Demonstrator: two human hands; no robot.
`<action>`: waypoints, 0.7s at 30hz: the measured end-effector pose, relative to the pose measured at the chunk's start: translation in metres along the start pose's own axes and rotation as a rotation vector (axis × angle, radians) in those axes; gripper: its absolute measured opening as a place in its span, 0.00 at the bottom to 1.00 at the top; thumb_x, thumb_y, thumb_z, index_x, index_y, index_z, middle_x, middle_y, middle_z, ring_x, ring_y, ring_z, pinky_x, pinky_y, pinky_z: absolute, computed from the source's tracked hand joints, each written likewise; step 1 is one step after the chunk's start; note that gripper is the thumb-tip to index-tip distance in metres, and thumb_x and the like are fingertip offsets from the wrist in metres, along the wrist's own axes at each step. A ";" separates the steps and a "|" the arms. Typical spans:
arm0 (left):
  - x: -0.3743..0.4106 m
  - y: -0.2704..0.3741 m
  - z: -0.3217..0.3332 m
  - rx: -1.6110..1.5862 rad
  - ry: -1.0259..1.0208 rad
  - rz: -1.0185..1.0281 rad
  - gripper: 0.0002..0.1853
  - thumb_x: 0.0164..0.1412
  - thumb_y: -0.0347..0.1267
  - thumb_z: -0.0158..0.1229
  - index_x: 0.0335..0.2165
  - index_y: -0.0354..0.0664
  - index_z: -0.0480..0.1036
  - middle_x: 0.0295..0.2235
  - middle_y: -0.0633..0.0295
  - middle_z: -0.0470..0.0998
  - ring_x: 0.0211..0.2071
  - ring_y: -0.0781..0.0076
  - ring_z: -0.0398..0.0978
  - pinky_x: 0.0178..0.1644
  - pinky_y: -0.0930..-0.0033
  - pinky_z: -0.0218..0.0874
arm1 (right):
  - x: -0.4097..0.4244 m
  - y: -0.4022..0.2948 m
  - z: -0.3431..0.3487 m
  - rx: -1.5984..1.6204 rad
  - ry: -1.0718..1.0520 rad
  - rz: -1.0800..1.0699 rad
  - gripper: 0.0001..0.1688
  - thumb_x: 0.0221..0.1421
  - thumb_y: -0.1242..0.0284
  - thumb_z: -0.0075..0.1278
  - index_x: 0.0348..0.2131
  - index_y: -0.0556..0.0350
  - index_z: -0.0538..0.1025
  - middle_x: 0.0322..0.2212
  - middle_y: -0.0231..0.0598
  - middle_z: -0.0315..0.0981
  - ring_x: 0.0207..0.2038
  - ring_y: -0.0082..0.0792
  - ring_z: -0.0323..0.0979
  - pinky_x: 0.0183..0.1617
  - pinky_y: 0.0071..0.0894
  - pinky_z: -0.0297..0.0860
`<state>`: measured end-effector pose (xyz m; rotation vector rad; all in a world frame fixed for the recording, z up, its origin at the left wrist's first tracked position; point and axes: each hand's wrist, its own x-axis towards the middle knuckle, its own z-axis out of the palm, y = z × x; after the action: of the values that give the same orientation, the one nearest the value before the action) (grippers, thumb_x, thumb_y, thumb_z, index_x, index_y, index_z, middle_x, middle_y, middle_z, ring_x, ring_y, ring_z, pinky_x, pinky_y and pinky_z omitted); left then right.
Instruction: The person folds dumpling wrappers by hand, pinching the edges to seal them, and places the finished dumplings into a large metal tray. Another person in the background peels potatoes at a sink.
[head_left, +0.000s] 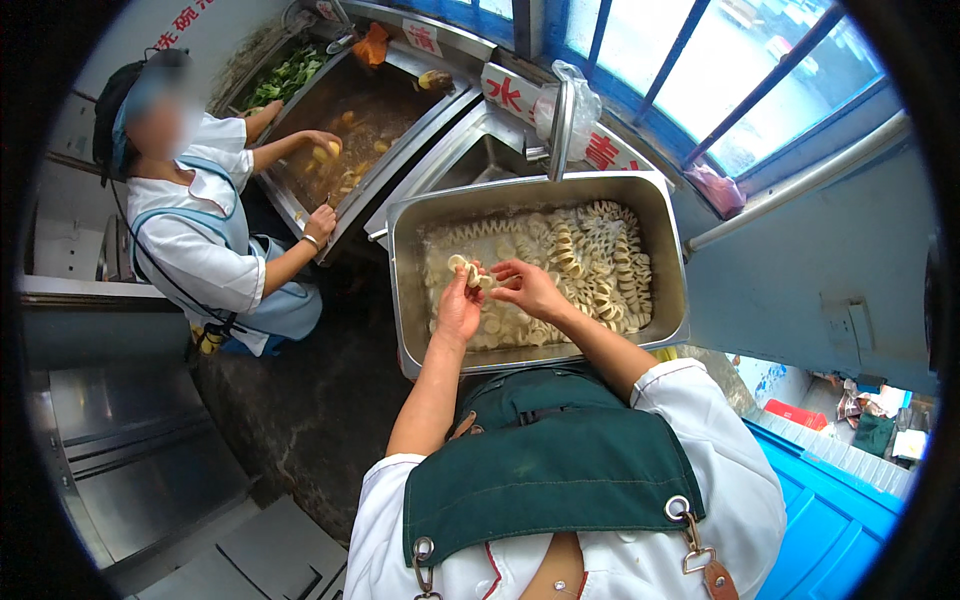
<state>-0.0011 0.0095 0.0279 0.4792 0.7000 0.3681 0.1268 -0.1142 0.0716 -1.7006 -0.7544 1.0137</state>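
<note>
A deep stainless steel pan (673, 225) stands in front of me, holding water and many pale spiral-cut food pieces (632, 277). Above its left part, my left hand (460, 307) grips a small cluster of pale rounds (466, 268) between thumb and fingers. Just right of that cluster is my right hand (527, 289), its fingers apart and slightly curled, with nothing plainly held. The spirals lie thickest at the pan's right side; on the left, water covers much of the food.
At the left, a co-worker (217, 217) handles peeled pieces over a large steel sink (442, 112) of murky water. Behind the pan are a smaller sink basin (487, 154), a metal faucet (561, 131) and a clear plastic bag (585, 97). A pipe (802, 180) runs along the right wall.
</note>
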 end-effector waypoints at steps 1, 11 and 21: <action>-0.002 -0.001 0.006 -0.011 -0.033 0.006 0.18 0.62 0.43 0.51 0.44 0.43 0.70 0.36 0.67 0.73 0.37 0.79 0.70 0.37 0.78 0.61 | -0.002 -0.009 0.002 -0.110 0.040 -0.043 0.23 0.46 0.68 0.60 0.42 0.59 0.73 0.35 0.43 0.76 0.34 0.36 0.76 0.38 0.34 0.71; -0.012 -0.001 0.015 0.309 -0.075 0.062 0.16 0.57 0.25 0.57 0.44 0.41 0.64 0.37 0.62 0.72 0.39 0.72 0.71 0.43 0.70 0.64 | 0.000 0.005 0.008 -0.278 0.142 -0.236 0.16 0.45 0.71 0.61 0.32 0.60 0.71 0.21 0.41 0.72 0.25 0.34 0.73 0.30 0.32 0.68; 0.001 -0.001 -0.007 -0.013 0.072 0.018 0.14 0.54 0.21 0.57 0.40 0.42 0.68 0.35 0.64 0.74 0.34 0.77 0.72 0.35 0.78 0.65 | -0.006 -0.017 -0.017 0.403 -0.168 -0.049 0.08 0.57 0.73 0.47 0.33 0.61 0.71 0.26 0.34 0.71 0.27 0.21 0.69 0.29 0.22 0.67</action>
<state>-0.0054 0.0112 0.0220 0.4623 0.7633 0.4086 0.1388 -0.1205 0.0926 -1.2576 -0.6425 1.1947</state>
